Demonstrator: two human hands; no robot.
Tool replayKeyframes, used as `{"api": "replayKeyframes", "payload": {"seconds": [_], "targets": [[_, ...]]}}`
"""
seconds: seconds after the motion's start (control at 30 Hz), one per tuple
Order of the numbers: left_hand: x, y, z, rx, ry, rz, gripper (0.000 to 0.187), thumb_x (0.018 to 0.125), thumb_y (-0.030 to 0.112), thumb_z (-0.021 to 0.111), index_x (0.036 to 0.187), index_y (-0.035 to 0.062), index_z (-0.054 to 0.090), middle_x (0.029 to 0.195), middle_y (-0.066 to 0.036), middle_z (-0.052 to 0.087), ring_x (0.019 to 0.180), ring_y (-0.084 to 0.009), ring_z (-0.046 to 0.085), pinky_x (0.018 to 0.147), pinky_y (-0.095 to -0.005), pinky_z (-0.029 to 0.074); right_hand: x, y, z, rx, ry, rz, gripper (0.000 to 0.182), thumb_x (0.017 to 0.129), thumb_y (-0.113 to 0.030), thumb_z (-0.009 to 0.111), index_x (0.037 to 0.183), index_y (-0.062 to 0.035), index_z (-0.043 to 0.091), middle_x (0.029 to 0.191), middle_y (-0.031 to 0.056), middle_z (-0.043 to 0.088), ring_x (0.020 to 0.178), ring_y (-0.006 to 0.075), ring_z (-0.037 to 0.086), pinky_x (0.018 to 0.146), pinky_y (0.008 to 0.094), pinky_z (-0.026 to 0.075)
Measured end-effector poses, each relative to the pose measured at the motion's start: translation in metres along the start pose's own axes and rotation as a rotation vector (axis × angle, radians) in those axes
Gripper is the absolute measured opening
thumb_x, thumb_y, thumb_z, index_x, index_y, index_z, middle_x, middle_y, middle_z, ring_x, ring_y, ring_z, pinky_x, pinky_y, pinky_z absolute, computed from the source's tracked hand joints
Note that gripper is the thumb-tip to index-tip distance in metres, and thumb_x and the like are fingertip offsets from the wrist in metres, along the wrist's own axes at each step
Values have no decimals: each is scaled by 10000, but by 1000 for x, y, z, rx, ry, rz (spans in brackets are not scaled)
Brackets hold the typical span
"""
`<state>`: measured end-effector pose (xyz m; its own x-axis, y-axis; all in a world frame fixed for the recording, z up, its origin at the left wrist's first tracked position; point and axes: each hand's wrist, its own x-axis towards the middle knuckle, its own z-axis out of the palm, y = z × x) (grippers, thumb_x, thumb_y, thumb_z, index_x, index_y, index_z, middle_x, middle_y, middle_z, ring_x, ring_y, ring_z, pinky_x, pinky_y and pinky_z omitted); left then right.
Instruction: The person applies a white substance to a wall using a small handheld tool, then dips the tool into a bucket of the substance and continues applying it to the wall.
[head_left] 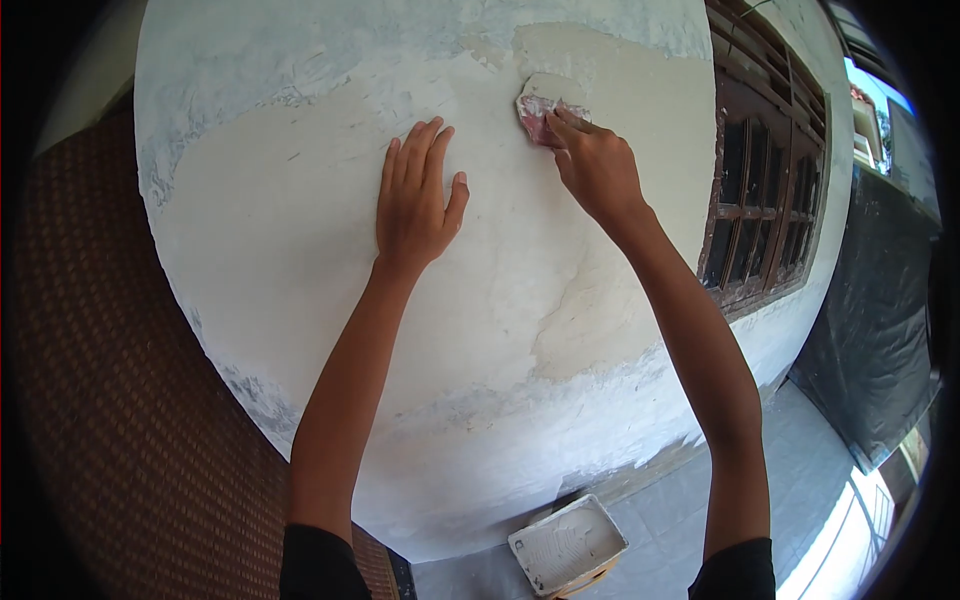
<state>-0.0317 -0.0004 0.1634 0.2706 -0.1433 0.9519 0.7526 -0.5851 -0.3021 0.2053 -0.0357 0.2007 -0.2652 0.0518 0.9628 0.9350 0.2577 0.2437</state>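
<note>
Matt, patchily rough wall (480, 280)

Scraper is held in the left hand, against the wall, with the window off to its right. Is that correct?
No, wrong hand: the head view shows the scraper in the right hand. The rest holds: it is against the wall, with the window off to its right.

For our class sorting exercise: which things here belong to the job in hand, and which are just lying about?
Job:
- left hand on patched wall
- right hand with spreader
- smeared tray, probably

Just about:
- wooden window
- dark sheet
- woven panel
</note>
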Motion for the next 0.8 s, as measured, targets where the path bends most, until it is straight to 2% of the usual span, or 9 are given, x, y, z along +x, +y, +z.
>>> {"api": "replayKeyframes", "payload": {"seconds": [0.13, 0.2, 0.3, 0.4, 0.53, 0.73, 0.8], "targets": [[0, -1, -1, -12, 0, -1, 507, 943, 182, 540, 1424, 58, 436, 1478, -115, 439, 1388, -313, 404, 1180, -532, 257, 10, 5, -5, 31, -62, -41, 405, 755, 19, 644, 1152, -49, 684, 1044, 183, 711, 785, 351, 705, 689, 434, 592], [0, -1, -1, -17, -7, 5, 509, 946, 191, 541, 1425, 60, 429, 1477, -114, 437, 1386, -312, 405, 1181, -529, 256, 15, 6, -9, 33, -131, -37, 397, 719, 39, 656, 1106, -42, 699, 950, 192, 701, 796, 360, 699, 711, 436, 590], [1, -2, -1, -12, -2, 10, 508, 950, 199, 539, 1426, 61, 427, 1475, -113, 436, 1387, -311, 405, 1182, -528, 257, 18, 5, -12, 28, -164, -40, 339, 694, 53, 667, 1020, -26, 719, 914, 193, 695, 793, 367, 695, 717, 437, 589], [0, -1, 0, -2, -2, 0, 506, 952, 202, 537, 1425, 60, 428, 1476, -112, 437, 1390, -308, 402, 1182, -526, 259, 23, 5, -15, 8, -212, -24, 296, 680, 68, 662, 950, -27, 737, 882, 190, 694, 799, 372, 694, 728, 441, 587], [0, 0, 1, 12, -4, -3, 506, 952, 205, 539, 1425, 63, 430, 1479, -110, 437, 1394, -303, 401, 1183, -524, 259, 30, 5, -19, 44, -200, -62, 309, 667, 67, 672, 942, -46, 755, 880, 183, 701, 809, 369, 697, 739, 437, 586], [0, 0, 1, 27, -13, -9, 505, 951, 205, 537, 1425, 67, 433, 1482, -108, 439, 1395, -304, 401, 1185, -522, 255, 31, 8, -21, 54, -278, -6, 340, 639, 55, 704, 947, -74, 772, 917, 167, 716, 830, 356, 701, 750, 418, 589], [0, 0, 1, 27, -15, -12, 505, 948, 201, 539, 1423, 65, 438, 1483, -108, 439, 1395, -307, 400, 1185, -524, 255, 29, 8, -21, 32, -259, -34, 357, 629, 2, 717, 969, -94, 773, 862, 148, 700, 784, 333, 683, 750, 398, 572]]}}
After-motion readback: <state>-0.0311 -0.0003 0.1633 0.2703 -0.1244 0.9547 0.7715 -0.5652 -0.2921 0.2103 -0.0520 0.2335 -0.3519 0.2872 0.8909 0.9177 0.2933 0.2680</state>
